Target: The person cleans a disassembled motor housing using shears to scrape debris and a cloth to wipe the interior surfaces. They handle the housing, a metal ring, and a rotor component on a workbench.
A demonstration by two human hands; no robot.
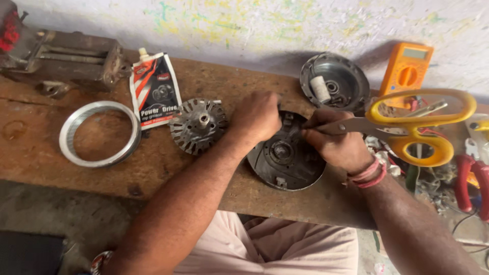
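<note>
My left hand rests curled on the upper left edge of a dark round motor cover plate lying on the wooden bench. Whether it grips anything there is hidden. My right hand is shut on a pair of scissors with yellow handles. The scissors' blades point left into the plate's top, under both hands, and the handles stick out to the right.
A slotted metal rotor lies left of the plate. Further left are a shiny metal ring, a white squeeze pouch and a rusty vise. Behind stand a second round cover and an orange multimeter. Red-handled pliers lie right.
</note>
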